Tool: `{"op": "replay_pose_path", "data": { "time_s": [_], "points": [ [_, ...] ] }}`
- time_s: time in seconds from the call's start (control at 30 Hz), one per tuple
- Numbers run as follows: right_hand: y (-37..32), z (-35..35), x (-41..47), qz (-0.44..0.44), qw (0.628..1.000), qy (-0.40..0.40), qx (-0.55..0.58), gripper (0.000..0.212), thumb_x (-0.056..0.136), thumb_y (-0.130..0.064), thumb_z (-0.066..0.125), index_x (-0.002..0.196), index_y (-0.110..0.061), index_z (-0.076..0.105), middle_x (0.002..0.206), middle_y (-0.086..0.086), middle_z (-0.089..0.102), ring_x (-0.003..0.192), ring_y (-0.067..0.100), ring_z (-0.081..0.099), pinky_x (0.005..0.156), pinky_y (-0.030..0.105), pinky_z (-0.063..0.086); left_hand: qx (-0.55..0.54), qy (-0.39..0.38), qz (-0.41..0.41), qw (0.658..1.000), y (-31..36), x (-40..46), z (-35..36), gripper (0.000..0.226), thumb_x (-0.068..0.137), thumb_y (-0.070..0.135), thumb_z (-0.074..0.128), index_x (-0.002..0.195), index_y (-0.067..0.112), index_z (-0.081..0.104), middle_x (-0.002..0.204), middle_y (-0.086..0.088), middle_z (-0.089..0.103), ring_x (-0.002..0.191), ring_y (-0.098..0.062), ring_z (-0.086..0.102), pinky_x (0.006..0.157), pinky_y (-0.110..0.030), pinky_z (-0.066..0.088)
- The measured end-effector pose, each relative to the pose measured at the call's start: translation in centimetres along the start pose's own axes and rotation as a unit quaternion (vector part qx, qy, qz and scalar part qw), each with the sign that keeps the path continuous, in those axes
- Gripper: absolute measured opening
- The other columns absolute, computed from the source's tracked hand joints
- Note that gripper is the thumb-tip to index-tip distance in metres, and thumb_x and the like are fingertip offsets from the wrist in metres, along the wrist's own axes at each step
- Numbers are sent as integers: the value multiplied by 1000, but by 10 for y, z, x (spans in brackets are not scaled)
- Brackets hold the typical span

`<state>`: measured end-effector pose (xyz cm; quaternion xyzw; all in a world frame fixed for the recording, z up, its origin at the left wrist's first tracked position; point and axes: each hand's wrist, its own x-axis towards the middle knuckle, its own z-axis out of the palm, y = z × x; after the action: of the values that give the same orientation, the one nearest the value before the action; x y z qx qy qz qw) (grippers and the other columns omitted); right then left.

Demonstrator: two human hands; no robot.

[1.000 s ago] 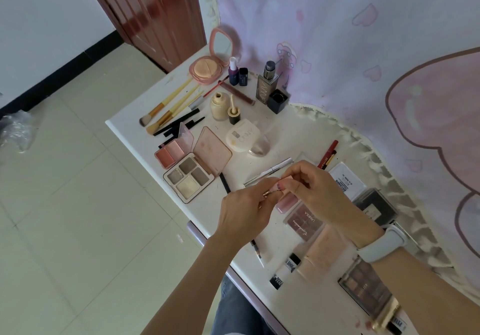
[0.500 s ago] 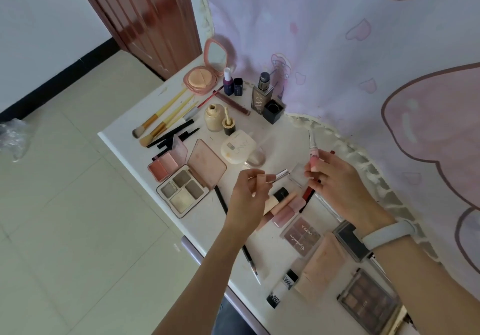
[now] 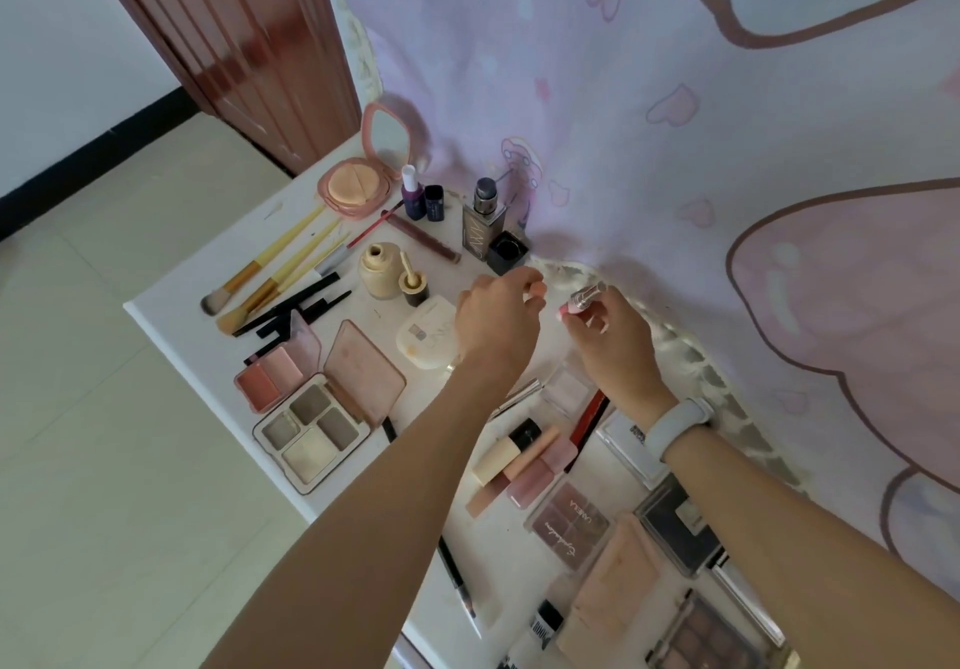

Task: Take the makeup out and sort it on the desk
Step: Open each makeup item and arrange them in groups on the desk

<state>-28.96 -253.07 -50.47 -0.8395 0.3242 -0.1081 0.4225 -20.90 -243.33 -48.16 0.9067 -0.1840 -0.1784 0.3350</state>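
The right hand (image 3: 610, 338) pinches a silver-pink lip gloss tube (image 3: 584, 299). The left hand (image 3: 496, 323) holds something small and peach, mostly hidden. Below the hands, a palette (image 3: 569, 523) reads "UNEELA".

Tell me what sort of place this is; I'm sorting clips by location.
Probably a room at home: a small white desk against a pink cartoon cloth, a wooden door and tiled floor.

On the desk (image 3: 171, 315), 3 brushes (image 3: 270, 273) lie at the far left, 2 open palettes (image 3: 317, 408) nearer, a compact (image 3: 358, 185) behind, bottles (image 3: 483, 221) right of it, possibly touching the curtain (image 3: 675, 149).
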Motion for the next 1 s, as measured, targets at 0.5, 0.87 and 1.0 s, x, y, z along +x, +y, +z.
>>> {"op": "replay_pose_path", "data": {
  "time_s": [0.5, 0.87, 1.0],
  "points": [
    [5, 16, -2, -67, 995, -16, -78, 13, 86, -19, 62, 97, -12, 59, 84, -11, 56, 80, 12, 44, 58, 10, 31, 75, -11, 22, 997, -10, 7, 4, 22, 87, 19, 58, 107, 27, 59, 105, -9, 54, 89, -29, 56, 69, -32, 43],
    [10, 18, -2, -53, 996, -34, -66, 19, 86, -20, 61, 102, -12, 57, 90, -7, 59, 85, 13, 48, 63, 9, 35, 71, 0, 51, 996, -12, 1, 4, 32, 83, 10, 60, 113, 21, 58, 105, -9, 60, 97, -30, 52, 76, -35, 44],
    [11, 17, -1, -26, 998, -54, -30, 30, 85, -18, 62, 113, -10, 54, 100, 1, 62, 95, 19, 55, 79, 29, 49, 94, -5, 60, 994, -12, 2, 4, 48, 84, 8, 58, 129, 19, 47, 119, -3, 60, 112, -25, 45, 84, -35, 42]
  ]
}}
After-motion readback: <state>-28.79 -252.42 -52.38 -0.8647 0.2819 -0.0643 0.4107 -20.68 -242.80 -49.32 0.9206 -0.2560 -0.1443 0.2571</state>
